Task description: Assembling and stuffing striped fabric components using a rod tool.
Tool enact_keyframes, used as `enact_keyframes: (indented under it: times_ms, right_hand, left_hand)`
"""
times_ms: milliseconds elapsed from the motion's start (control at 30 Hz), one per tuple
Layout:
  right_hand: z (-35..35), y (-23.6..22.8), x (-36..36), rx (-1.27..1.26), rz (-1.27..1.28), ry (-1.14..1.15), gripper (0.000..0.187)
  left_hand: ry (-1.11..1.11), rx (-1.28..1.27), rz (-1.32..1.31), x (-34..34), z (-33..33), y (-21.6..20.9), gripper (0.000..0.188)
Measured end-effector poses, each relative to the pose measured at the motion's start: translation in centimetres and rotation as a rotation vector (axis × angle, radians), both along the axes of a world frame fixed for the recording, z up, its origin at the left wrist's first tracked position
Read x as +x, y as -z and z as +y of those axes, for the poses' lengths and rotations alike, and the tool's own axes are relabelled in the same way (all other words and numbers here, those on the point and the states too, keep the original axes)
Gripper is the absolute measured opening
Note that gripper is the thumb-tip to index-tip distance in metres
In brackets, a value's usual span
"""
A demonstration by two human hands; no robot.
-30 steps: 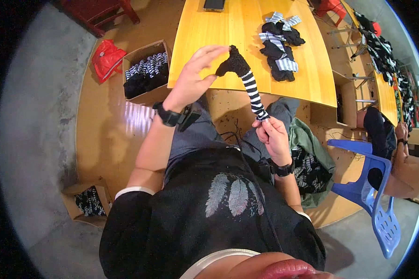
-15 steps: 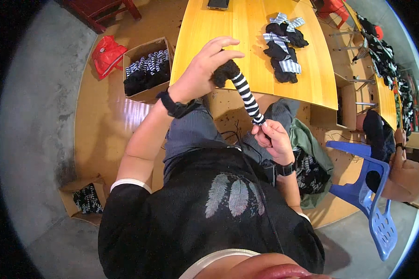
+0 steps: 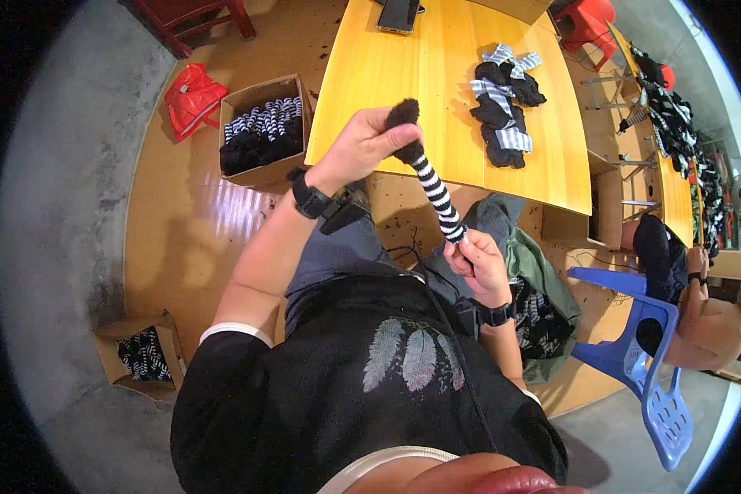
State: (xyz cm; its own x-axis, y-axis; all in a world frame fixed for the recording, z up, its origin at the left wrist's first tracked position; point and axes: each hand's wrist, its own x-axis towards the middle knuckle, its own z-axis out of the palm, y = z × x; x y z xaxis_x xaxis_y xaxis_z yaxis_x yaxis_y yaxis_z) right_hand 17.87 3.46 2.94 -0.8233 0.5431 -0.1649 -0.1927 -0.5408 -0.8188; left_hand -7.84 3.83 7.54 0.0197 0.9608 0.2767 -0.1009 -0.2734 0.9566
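Observation:
A sock-like knit piece [image 3: 436, 191] with black-and-white stripes and a fuzzy black end stretches slantwise between my hands, over my lap at the table's near edge. My left hand [image 3: 369, 144] is closed around the fuzzy black end, thumb across it, and the tip pokes up above the thumb. Lower and to the right, my right hand [image 3: 482, 262] pinches the narrow striped end between thumb and fingers. On the wooden table [image 3: 387, 90], several fuzzy black bundles [image 3: 502, 103] with grey-and-white striped bands lie in a row.
A cardboard box [image 3: 259, 173] of striped knit pieces stands left of the table, beside a red bag [image 3: 191, 99]. Phones [image 3: 399, 15] lie at the table's far side. A green sack [image 3: 552, 362] and blue chair [image 3: 646, 346] are to my right, near another person [image 3: 708, 321].
My left hand, with fingers spread before, has closed around the fuzzy black end, which now points upward. My right hand keeps its pinch on the striped end.

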Motion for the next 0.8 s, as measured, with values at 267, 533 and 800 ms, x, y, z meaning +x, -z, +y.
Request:
enact_keyframes:
  times_ms: [267,533,800]
  right_hand:
    - [-0.8,0.4,-2.7,0.006,0.147,0.163,0.025]
    - [-0.8,0.4,-3.4,-0.131,0.088,0.187,0.026]
    - [0.3,1.0,-1.8,-0.087,-0.080,0.184,0.024]
  left_hand:
    - [-0.031,-0.097,-0.420,5.3,-1.0,2.0,0.038]
    - [-0.332,-0.084,-0.127,5.2,-0.7,4.8,0.038]
    - [-0.376,-0.287,-0.219,5.6,-0.1,6.2,0.032]
